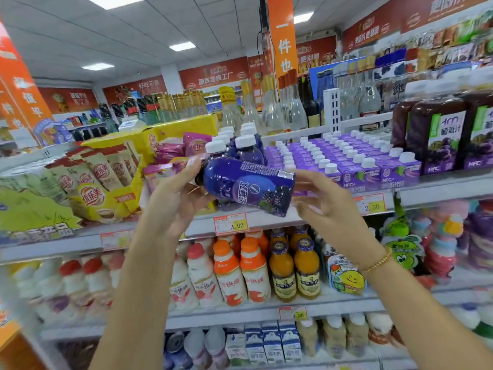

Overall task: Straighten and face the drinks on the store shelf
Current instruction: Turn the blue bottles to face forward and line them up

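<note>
Glossy purple bottle (248, 186) between hands (173, 201) (330, 209)

We look out from the person's head through one wide-angle view, facing the drinks shelf (432, 194) head-on and close. Both forearms rise from the bottom edge. The left hand (173, 198) and right hand (328, 206) come together at a purple bottle (248, 188), right in the middle of our frame. We sit high enough to see over the top row to the ceiling (66, 36) and the far wall banners (213, 74). The lower shelves (346, 303) drop away beneath us, and the frame's edges blur and bend.
</note>
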Demonstrator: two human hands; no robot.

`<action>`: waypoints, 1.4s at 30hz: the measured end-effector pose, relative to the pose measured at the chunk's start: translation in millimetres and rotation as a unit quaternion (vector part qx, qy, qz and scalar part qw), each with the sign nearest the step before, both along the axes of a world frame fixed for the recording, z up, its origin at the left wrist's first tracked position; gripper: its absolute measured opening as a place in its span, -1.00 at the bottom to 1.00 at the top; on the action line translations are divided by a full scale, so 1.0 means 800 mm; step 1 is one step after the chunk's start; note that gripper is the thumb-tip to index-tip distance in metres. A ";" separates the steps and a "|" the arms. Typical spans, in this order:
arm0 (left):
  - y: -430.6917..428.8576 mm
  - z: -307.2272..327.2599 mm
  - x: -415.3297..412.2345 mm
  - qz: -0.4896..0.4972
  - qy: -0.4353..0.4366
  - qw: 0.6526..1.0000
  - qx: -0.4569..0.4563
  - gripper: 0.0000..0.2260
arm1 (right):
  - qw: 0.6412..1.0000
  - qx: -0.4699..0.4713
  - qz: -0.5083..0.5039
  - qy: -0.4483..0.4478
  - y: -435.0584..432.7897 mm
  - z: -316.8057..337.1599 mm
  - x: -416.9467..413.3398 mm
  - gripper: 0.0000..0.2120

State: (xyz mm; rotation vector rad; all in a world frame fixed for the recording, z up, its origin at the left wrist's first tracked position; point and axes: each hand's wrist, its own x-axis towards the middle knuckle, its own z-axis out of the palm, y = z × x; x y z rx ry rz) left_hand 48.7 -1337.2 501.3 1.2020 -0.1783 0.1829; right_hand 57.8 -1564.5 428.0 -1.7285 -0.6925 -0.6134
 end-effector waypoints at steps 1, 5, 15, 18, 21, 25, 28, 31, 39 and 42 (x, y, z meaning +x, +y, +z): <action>0.000 -0.016 -0.005 0.007 0.012 1.000 -0.006 -0.80 | 0.999 -0.007 0.037 0.009 -0.003 -0.002 -0.014 -0.40; -0.002 -0.081 -0.026 0.014 0.062 0.997 -0.034 -0.73 | 0.993 -0.062 0.098 0.026 -0.002 -0.023 -0.050 -0.20; -0.002 -0.179 -0.060 0.011 0.168 0.984 -0.060 -0.64 | 0.994 -0.098 0.046 0.034 0.002 -0.098 -0.079 -0.46; -0.004 -0.197 -0.068 0.011 0.162 0.985 -0.050 -0.67 | 0.990 -0.033 0.044 0.131 0.003 -0.109 -0.087 -0.49; -0.006 -0.206 -0.072 0.004 0.127 0.991 -0.048 -0.61 | 0.974 0.028 0.060 0.215 0.003 -0.120 -0.089 -0.54; 0.001 -0.213 -0.069 -0.030 0.069 0.997 -0.030 -0.45 | 0.927 0.125 0.122 0.333 0.009 -0.126 -0.086 -0.64; 0.001 -0.216 -0.070 -0.039 0.064 0.996 -0.045 -0.40 | 0.895 0.174 0.132 0.389 0.010 -0.126 -0.083 -0.51; -0.004 -0.213 -0.071 -0.016 0.084 0.995 -0.059 -0.46 | 0.921 0.116 0.112 0.356 0.009 -0.125 -0.084 -0.56; -0.012 -0.216 -0.070 0.023 0.187 0.982 -0.018 -0.72 | 0.981 -0.149 0.018 0.123 -0.003 -0.130 -0.083 -0.41; -0.009 -0.212 -0.068 0.017 0.154 0.988 0.004 -0.57 | 0.972 -0.053 0.049 0.222 0.000 -0.133 -0.088 -0.49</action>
